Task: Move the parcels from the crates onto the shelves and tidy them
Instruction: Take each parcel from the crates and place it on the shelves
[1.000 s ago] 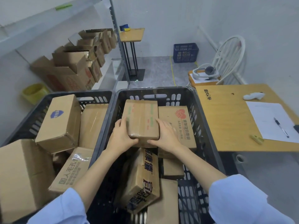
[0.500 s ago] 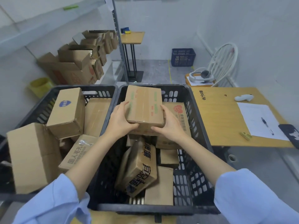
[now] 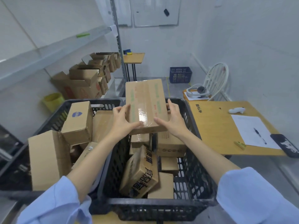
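Observation:
A flat taped cardboard parcel (image 3: 145,101) with green print hangs above the right black crate (image 3: 163,206). My left hand (image 3: 123,122) grips its left edge and my right hand (image 3: 171,120) grips its right edge. Several more parcels lie inside that crate, among them one with big black characters (image 3: 142,173). The left black crate (image 3: 53,117) holds several boxes too, one with a blue round logo (image 3: 77,122). A pale metal shelf (image 3: 53,46) runs along the wall at upper left, and opened cardboard boxes (image 3: 90,78) stand on a lower shelf beneath it.
A wooden table (image 3: 216,131) stands right of the crates with paper, a pen (image 3: 259,135), a phone (image 3: 286,145) and a white object on it. Farther back are a small stand (image 3: 133,58), a blue basket (image 3: 180,75), a white chair (image 3: 216,80) and a yellow bin (image 3: 52,101).
Both hands have lifted the taped parcel out of the right crate, up and away from me. The view has tilted upward, showing more of the shelf and back wall.

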Demonstrator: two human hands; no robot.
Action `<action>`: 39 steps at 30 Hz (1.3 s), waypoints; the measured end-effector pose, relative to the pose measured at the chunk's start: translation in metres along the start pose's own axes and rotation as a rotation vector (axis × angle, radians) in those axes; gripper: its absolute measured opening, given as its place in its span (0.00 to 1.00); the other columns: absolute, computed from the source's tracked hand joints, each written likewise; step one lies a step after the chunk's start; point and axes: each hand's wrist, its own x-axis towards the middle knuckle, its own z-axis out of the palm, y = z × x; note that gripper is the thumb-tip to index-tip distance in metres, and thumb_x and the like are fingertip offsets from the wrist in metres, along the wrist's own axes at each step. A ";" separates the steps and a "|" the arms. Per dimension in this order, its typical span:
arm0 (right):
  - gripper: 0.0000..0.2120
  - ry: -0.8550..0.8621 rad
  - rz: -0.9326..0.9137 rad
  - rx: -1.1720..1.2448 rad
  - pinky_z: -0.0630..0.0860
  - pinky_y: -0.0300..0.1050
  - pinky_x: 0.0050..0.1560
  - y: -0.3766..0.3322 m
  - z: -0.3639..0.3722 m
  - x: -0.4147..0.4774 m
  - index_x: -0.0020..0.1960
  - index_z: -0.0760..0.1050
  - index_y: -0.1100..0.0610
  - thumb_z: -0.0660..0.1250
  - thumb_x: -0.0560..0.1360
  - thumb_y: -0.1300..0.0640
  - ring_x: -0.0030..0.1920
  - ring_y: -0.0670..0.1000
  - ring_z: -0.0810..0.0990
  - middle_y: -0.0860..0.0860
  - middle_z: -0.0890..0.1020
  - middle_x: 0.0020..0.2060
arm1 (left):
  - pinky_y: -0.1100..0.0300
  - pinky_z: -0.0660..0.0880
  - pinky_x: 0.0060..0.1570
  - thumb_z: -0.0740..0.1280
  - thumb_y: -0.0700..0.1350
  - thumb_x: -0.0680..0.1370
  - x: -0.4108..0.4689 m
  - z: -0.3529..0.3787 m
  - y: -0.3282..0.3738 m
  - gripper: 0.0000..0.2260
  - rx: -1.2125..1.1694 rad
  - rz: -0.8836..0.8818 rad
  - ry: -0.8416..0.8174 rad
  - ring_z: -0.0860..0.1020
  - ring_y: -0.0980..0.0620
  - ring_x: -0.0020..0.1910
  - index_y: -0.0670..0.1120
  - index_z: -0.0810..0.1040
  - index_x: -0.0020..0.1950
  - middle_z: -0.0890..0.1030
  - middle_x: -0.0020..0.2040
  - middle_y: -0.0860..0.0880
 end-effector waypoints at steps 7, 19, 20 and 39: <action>0.44 -0.016 -0.057 -0.039 0.68 0.40 0.62 -0.013 0.000 0.005 0.80 0.51 0.56 0.74 0.74 0.49 0.63 0.43 0.65 0.50 0.61 0.69 | 0.63 0.68 0.60 0.79 0.47 0.69 -0.003 -0.013 -0.003 0.42 -0.059 -0.006 0.095 0.68 0.55 0.60 0.46 0.60 0.77 0.64 0.65 0.48; 0.35 -0.040 -0.121 0.147 0.72 0.53 0.67 -0.029 0.018 0.014 0.71 0.59 0.52 0.76 0.71 0.57 0.61 0.44 0.72 0.41 0.68 0.64 | 0.44 0.69 0.68 0.79 0.47 0.68 -0.012 -0.042 -0.017 0.40 -0.094 0.040 0.204 0.68 0.53 0.68 0.55 0.59 0.73 0.67 0.70 0.55; 0.38 -0.052 -0.133 0.154 0.72 0.53 0.67 -0.031 0.018 0.015 0.73 0.57 0.50 0.76 0.72 0.56 0.61 0.44 0.72 0.40 0.67 0.65 | 0.42 0.70 0.67 0.79 0.48 0.68 -0.015 -0.046 -0.016 0.43 -0.089 0.024 0.207 0.68 0.51 0.69 0.57 0.57 0.75 0.65 0.72 0.54; 0.31 -0.548 -0.250 0.436 0.67 0.41 0.64 -0.119 0.036 -0.023 0.69 0.57 0.49 0.66 0.74 0.37 0.65 0.46 0.71 0.48 0.70 0.67 | 0.79 0.70 0.51 0.77 0.49 0.70 -0.155 -0.101 0.028 0.44 -0.151 -0.080 0.588 0.71 0.63 0.60 0.54 0.54 0.79 0.63 0.69 0.52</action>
